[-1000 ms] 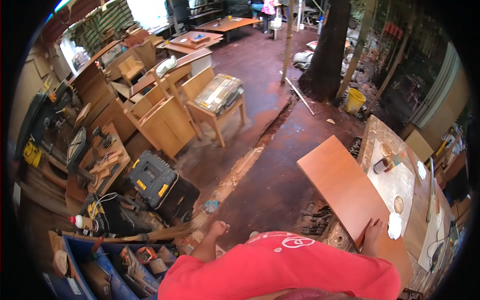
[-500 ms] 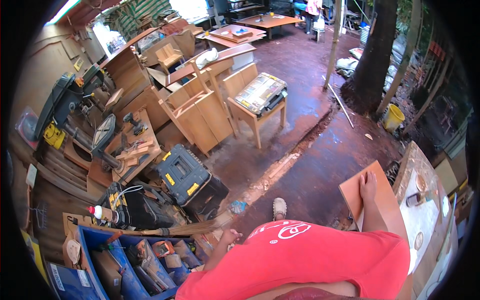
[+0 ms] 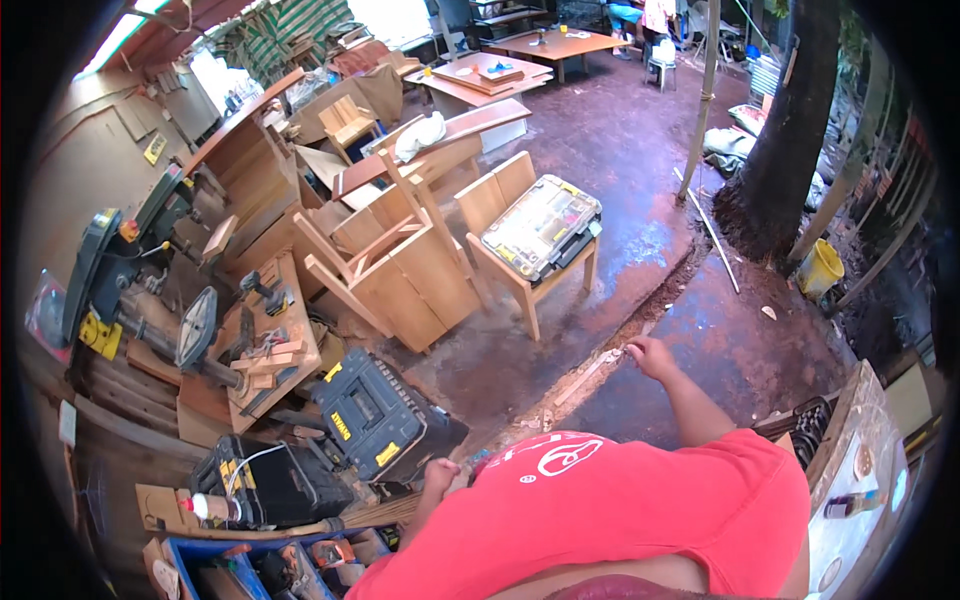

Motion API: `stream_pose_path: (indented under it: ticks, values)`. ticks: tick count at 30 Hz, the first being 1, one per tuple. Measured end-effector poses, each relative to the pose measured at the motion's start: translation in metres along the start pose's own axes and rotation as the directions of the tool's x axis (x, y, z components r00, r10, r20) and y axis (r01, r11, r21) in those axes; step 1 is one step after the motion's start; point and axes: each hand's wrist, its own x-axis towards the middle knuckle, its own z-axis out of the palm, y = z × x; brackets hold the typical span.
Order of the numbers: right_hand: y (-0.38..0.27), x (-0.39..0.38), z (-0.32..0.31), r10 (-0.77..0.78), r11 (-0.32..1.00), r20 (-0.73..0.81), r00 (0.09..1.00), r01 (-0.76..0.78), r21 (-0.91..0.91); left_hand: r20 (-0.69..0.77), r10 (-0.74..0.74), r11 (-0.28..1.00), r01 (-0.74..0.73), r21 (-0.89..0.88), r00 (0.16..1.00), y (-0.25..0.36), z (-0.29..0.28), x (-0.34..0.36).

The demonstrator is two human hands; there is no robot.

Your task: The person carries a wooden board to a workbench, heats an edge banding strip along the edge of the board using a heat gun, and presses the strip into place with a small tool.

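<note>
My right hand [image 3: 652, 357] is held out in front over the dark floor, its fingers loosely bent, with nothing visible in them. Close to my belly on the left is my left hand [image 3: 438, 476]; its fingers are curled in, and what they may hold is hidden. Beyond that hand stands a black toolbox [image 3: 372, 408] with yellow latches. Farther ahead, a wooden chair [image 3: 532, 316] carries an organizer case [image 3: 545, 228] with a clear lid. Another wooden chair [image 3: 415, 285] lies tipped beside it.
A drill press [image 3: 150, 275] and a workbench with a cordless drill [image 3: 262, 292] line the left. Blue bins [image 3: 235, 570] sit at lower left. On my right is a pale-topped workbench [image 3: 850, 530]. A tree trunk [image 3: 785, 150] and yellow bucket [image 3: 820, 268] stand ahead right; a groove crosses the floor.
My right hand has left the wooden board at the right and swung forward and left over the floor. The view has shifted, and my left hand stays near my belly.
</note>
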Motion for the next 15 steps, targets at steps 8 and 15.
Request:
stream_pose_path:
  ticks: [8,15]
  values:
    - [0.149,-0.003,0.005,0.289,0.956,-0.338,0.896,-0.290,0.049,0.217,0.019,0.960,-0.078,0.269,0.976,0.095,0.006,0.201]
    - [0.094,-0.119,0.006,0.461,0.801,-0.564,0.685,-0.594,-0.068,0.466,0.102,0.898,-0.283,0.337,0.879,0.191,-0.001,0.427]
